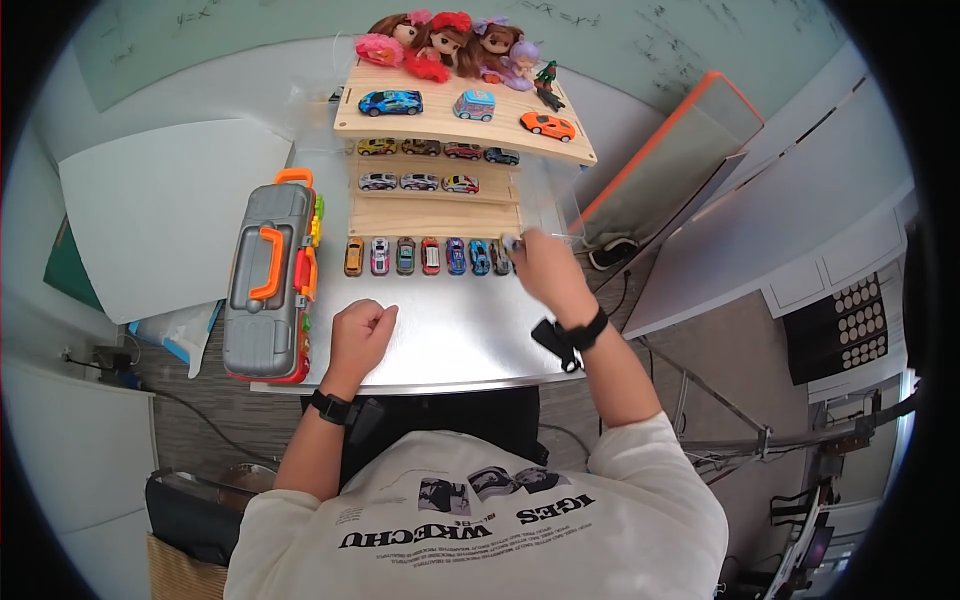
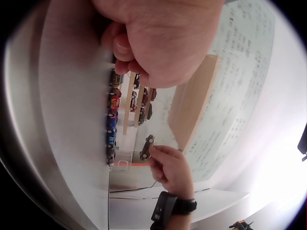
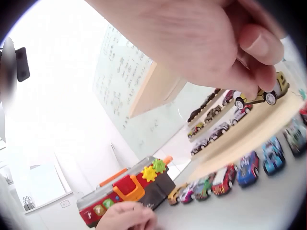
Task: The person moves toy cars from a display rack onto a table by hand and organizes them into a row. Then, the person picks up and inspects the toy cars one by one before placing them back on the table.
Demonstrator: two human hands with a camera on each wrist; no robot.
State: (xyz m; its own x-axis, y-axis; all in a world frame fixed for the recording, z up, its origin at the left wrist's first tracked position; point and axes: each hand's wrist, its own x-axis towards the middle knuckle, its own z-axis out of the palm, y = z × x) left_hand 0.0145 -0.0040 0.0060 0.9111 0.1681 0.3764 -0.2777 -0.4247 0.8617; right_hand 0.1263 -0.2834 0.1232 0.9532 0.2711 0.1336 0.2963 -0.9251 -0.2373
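Observation:
My right hand [image 1: 547,272] pinches a small yellow-and-white toy car [image 3: 264,96] between thumb and fingers, lifted near the right end of a row of toy cars. In the left wrist view this held car [image 2: 147,147] looks dark, side-on. That row on the silver tabletop runs from an orange car [image 1: 354,257] past a red one [image 1: 430,256] to a light-blue one [image 1: 479,257]. My left hand [image 1: 361,338] is curled into a fist near the front of the table, holding nothing. Just beyond the row stands a wooden tiered rack [image 1: 430,218].
The rack's middle tiers carry several toy cars [image 1: 419,181]. On its top board sit a blue car [image 1: 391,102], a small bus [image 1: 474,105] and an orange car [image 1: 547,126], with dolls [image 1: 445,45] behind. A grey toy toolbox [image 1: 270,280] stands at the left.

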